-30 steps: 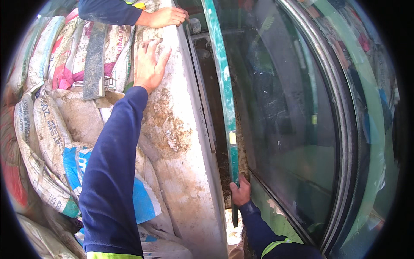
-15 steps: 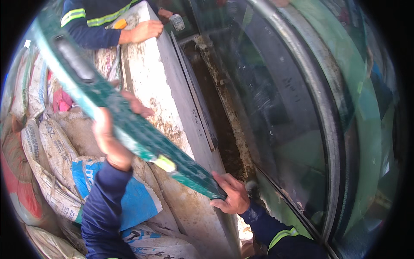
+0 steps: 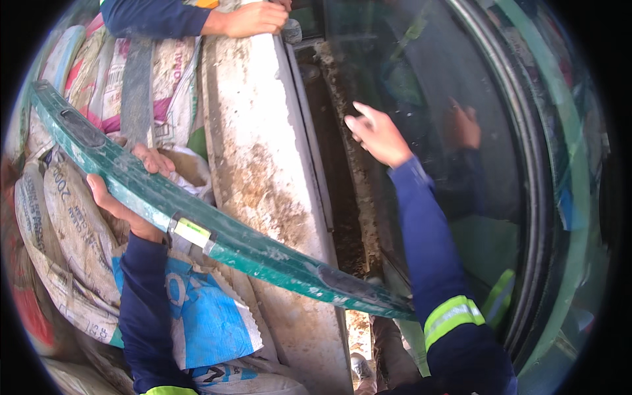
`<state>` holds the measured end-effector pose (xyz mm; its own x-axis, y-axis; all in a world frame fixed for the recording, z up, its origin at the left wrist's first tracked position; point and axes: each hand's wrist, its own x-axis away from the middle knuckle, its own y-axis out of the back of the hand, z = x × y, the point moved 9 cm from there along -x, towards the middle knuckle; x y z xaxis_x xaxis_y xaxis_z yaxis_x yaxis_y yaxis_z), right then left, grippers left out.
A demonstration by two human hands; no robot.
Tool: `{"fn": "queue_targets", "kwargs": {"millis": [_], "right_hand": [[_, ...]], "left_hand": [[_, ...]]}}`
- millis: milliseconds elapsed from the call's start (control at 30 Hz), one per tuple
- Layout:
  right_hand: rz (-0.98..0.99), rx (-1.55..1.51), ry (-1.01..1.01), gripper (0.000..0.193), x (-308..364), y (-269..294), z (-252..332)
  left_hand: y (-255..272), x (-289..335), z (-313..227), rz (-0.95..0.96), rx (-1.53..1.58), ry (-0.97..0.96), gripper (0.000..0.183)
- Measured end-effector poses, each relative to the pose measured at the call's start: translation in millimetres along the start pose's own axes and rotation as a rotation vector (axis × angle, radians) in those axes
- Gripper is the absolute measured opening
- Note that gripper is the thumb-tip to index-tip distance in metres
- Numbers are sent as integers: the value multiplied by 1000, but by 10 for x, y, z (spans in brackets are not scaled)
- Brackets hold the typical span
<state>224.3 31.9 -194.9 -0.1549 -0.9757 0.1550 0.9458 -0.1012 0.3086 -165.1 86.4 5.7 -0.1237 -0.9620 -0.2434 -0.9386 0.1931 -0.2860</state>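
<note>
A long green spirit level (image 3: pixel 263 255) slants across the view, with a yellow-green vial (image 3: pixel 191 232) near its middle. My left hand (image 3: pixel 125 205) is wrapped around its left half, thumb on the near side and fingertips on the far side. The level's right end is close to my right forearm. My right hand (image 3: pixel 380 137) is off the level, held out over the narrow gap beside the dark glass, with its fingers partly stretched and nothing in them.
A rough, dirt-stained concrete ledge (image 3: pixel 247 125) runs beside a dark, narrow gap (image 3: pixel 334 164). Printed sacks (image 3: pixel 72 230) are piled on the left. A large glass pane (image 3: pixel 447 184) with a metal edge stands on the right. A co-worker's hand (image 3: pixel 253 20) rests on the ledge's far end.
My right hand has let go of the level's right end and moved up and away toward the glass. The level has swung to a flatter slant, its left end lower, still in my left hand.
</note>
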Motion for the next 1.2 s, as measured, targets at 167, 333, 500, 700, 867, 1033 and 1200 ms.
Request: {"fn": "queue_targets", "kwargs": {"millis": [167, 333, 500, 700, 867, 1033, 1200], "right_hand": [[-89, 299, -35, 67, -1158, -135, -185], [-372, 645, 155, 82, -1702, 53, 94], [-381, 1041, 606, 86, -1853, 211, 639], [-162, 1489, 944, 33, -1753, -499, 1198], [90, 1513, 1010, 28, -1680, -744, 1169], [-92, 1229, 1291, 33, -1172, -525, 1373], [-331, 853, 1372, 33, -952, -223, 1425]], "left_hand": [[-75, -86, 187, 142, 66, -9, 76], [-199, -63, 98, 94, 97, 5, 83], [-631, -188, -200, 200, 60, 12, 87], [-998, -557, -244, 372, 240, 53, 82], [-1102, -515, 17, 306, 308, 91, 78], [-920, -491, 77, 187, 279, 149, 76], [-653, -497, 232, 83, 133, 170, 73]]}}
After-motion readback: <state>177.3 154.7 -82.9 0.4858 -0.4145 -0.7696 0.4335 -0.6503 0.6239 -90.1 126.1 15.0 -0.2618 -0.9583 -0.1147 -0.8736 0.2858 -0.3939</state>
